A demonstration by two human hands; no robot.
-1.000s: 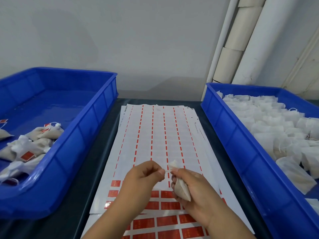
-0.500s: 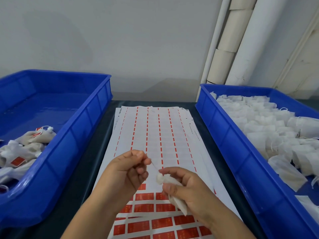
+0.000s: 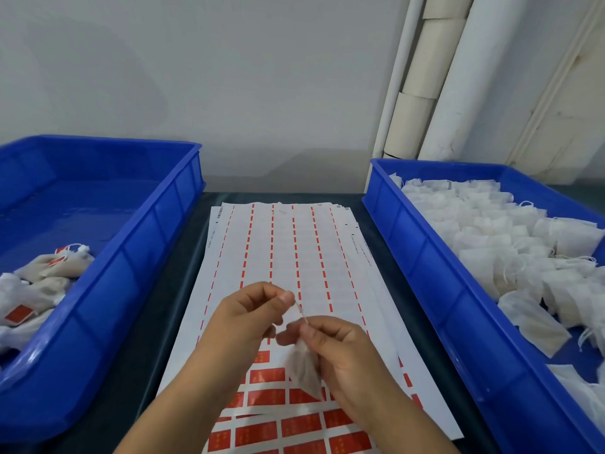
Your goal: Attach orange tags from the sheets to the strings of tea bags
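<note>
hanging over the near end of the label sheets (image 3: 288,257), a tea bag (image 3: 302,368) is gripped at its gathered top by the curled fingers of the right hand (image 3: 340,352). its thin string (image 3: 300,311) is drawn taut up and to the left, where its end is pinched between thumb and forefinger of the left hand (image 3: 248,317). rows of orange tags (image 3: 265,397) are seen on the sheet beneath both hands; farther up, only dashed orange strips are left. untagged bags (image 3: 484,231) are heaped in the right blue tray (image 3: 425,257), and tagged bags (image 3: 49,270) are held in the left blue tray (image 3: 140,253).
</note>
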